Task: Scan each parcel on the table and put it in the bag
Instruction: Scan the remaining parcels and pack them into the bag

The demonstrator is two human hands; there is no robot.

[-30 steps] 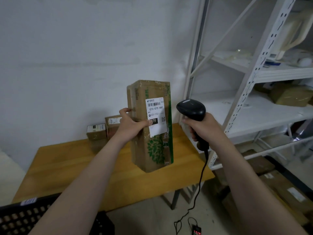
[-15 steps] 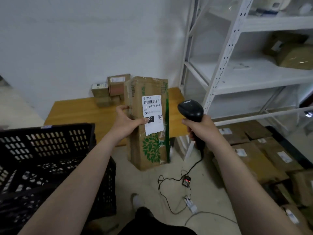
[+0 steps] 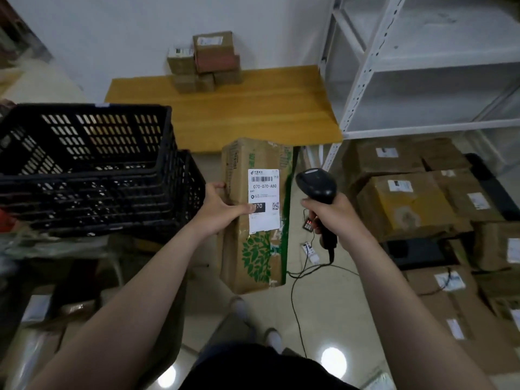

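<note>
Left hand (image 3: 218, 213) fingers clamped the tall parcel (image 3: 253, 249) upright over the floor, clear of the surface (image 3: 253, 114); right hand (image 3: 334, 218) fingers wrapped the scanner (image 3: 316, 184), which likely needed aiming at the barcode (image 3: 262, 179) above the thumb.

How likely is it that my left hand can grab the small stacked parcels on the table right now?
Probably not: the left hand grips the tall parcel, so its fingers are occupied, and the stacked parcels sit far back on the table.

Creased cardboard parcel (image 3: 254, 263), paper label (image 3: 264, 220), matt black plastic scanner (image 3: 316, 184), smooth wooden table (image 3: 253, 114)
</note>
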